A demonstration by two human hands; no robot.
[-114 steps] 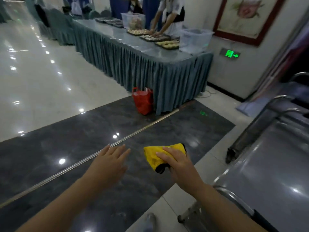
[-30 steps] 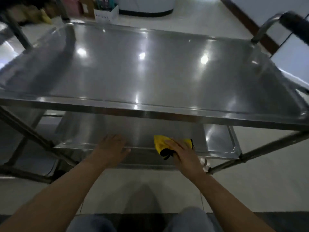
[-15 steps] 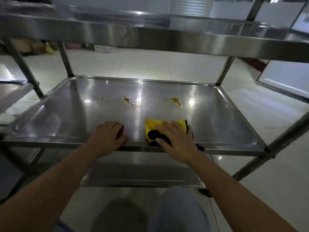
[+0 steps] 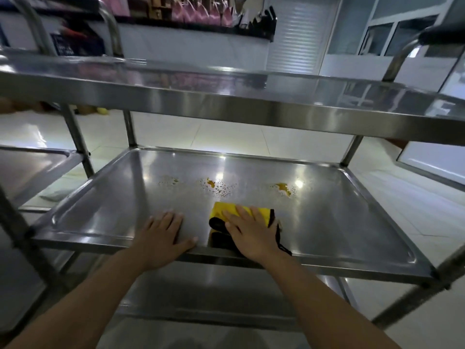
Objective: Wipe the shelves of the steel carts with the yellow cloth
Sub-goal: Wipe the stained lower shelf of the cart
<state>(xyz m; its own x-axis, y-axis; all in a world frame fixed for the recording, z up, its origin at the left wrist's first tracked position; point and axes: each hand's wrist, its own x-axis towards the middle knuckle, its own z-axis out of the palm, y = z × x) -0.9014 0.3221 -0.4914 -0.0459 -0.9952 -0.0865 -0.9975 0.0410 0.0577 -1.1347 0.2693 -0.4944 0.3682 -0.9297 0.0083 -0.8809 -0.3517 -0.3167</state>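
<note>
The left hand [image 4: 164, 236] lies flat on the middle shelf [image 4: 339, 222], fingers straight, holding nothing. The right hand [image 4: 247, 234], fingers spread, presses the yellow cloth [image 4: 225, 210] down near the front rim. Beyond it, the orange spills [image 4: 219, 188] would likely smear if wiped with one pass.

Cloth [image 4: 241, 214] on middle shelf [image 4: 352, 238], spills [image 4: 219, 188] behind it.
</note>
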